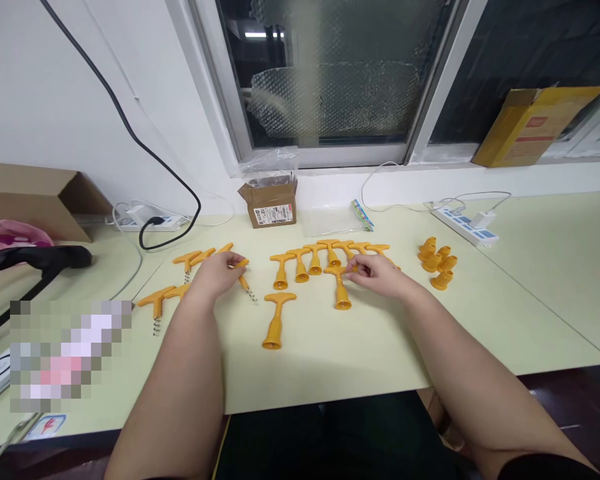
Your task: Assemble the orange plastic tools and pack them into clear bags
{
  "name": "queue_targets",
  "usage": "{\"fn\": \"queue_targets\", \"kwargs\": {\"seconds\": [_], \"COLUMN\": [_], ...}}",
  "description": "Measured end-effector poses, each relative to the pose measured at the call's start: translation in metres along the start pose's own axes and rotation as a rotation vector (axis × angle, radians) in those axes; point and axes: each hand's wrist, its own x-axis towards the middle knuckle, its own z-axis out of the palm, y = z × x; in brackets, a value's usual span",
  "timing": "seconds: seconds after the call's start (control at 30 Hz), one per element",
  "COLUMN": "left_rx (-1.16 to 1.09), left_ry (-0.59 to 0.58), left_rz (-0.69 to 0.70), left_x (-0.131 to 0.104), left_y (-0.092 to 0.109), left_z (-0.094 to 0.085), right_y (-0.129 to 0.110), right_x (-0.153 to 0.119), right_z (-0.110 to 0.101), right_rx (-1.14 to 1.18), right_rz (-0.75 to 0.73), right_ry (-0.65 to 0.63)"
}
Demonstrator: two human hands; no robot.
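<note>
My left hand (224,270) is closed on a yellow T-handled corkscrew (243,281), its bare metal spiral pointing down and right. More uncovered corkscrews (157,303) lie to the left of that hand, partly hidden by my forearm. My right hand (373,273) pinches the handle end of a corkscrew with a bell-shaped yellow sleeve (342,293) over its screw. Behind it runs a row of several sleeved corkscrews (301,265), the right ones partly covered by my hand. Between my arms lies one more sleeved corkscrew (275,323). Loose yellow sleeves (443,279) are grouped at the right.
At the back of the table (310,380) are a small cardboard box (274,205) and a clear plastic bag (327,221). Power strips (465,225) with cables lie at both sides. A black bar-like object (45,259) and a larger carton (30,197) occupy the left.
</note>
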Motion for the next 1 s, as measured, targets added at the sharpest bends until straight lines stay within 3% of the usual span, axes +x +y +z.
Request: {"fn": "queue_targets", "kwargs": {"seconds": [0.13, 0.27, 0.37, 0.43, 0.5, 0.57, 0.63, 0.77, 1.0], "left_rx": [-0.399, -0.714, -0.874, -0.991, -1.057, -1.08, -1.09, -1.097, -1.274], "left_ry": [0.044, -0.147, -0.225, -0.225, -0.227, -0.245, -0.282, -0.344, -0.262], "left_rz": [0.067, 0.127, 0.081, -0.014, -0.099, -0.142, -0.145, -0.127, -0.156], "left_x": [-0.006, -0.02, -0.024, -0.022, -0.02, -0.02, -0.023, -0.029, -0.021], "left_y": [0.015, 0.04, 0.049, 0.049, 0.048, 0.049, 0.051, 0.058, 0.052], "left_z": [0.014, 0.032, 0.035, 0.034, 0.035, 0.039, 0.044, 0.053, 0.05], "right_y": [0.001, -0.001, 0.0, 0.004, 0.011, 0.021, 0.032, 0.048, 0.062], "right_x": [0.002, 0.001, 0.002, 0.002, 0.003, 0.001, -0.004, -0.017, -0.032], "right_z": [0.002, 0.006, 0.003, -0.006, -0.018, -0.033, -0.047, -0.072, -0.11], "right_rx": [0.005, 0.057, 0.061, 0.021, -0.079, -0.235, -0.382, -0.5, -0.363], "right_rz": [-0.038, -0.073, -0.053, -0.006, 0.077, 0.22, 0.433, 0.728, 1.049], "right_ry": [0.029, 0.038, 0.065, 0.184, 0.42, 0.67, 0.786, 0.747, 0.611]}}
